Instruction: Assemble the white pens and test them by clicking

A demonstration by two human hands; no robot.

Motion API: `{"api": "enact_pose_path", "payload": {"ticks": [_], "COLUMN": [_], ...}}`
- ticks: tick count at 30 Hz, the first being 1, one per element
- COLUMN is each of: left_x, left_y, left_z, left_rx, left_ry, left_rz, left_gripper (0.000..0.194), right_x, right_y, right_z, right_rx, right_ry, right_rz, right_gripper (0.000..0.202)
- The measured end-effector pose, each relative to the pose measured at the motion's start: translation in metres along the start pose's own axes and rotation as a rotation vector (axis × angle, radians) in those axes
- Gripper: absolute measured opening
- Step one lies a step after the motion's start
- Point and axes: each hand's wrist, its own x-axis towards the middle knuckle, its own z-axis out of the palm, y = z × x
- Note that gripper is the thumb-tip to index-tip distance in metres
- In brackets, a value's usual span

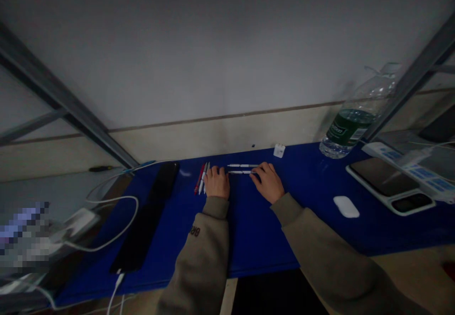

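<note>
My left hand (217, 183) lies palm down on the blue desk mat, its fingers stretched forward and slightly apart. Close against its left side are a red pen (199, 178) and a white pen (203, 176), lying lengthwise side by side; the hand partly hides what else is there. Between my hands two white pens lie crosswise, roughly parallel: a far pen (242, 165) and a near pen (241, 172). At their right ends is my right hand (269, 182), its thumb and forefinger curled closed around the near pen's end. The left fingertips are beside the pens' left ends.
A black phone (165, 180) and a long black device (138, 234) with a white cable lie left. A white charger (279, 150) stands near the wall. To the right are a large water bottle (350, 123), a white earphone case (346, 206) and a pale device (389, 182).
</note>
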Motion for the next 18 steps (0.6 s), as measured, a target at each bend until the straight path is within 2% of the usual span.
{"api": "enact_pose_path", "payload": {"ticks": [4,9,18], "left_x": [-0.003,-0.002,0.003], "left_y": [-0.004,-0.011,-0.023], "left_z": [0.002,0.002,0.007], "left_rx": [0.05,0.063,0.121], "left_ry": [0.023,0.027,0.044], "left_rz": [-0.12,-0.271,-0.264], "left_gripper": [0.045,0.047,0.045], "right_x": [-0.001,-0.001,-0.002], "right_y": [0.001,0.002,0.002], "right_z": [0.003,0.005,0.005], "right_rx": [-0.005,-0.009,-0.011], "right_ry": [0.011,0.022,-0.007], "right_rz": [-0.006,-0.02,-0.032], "right_gripper": [0.026,0.024,0.024]}}
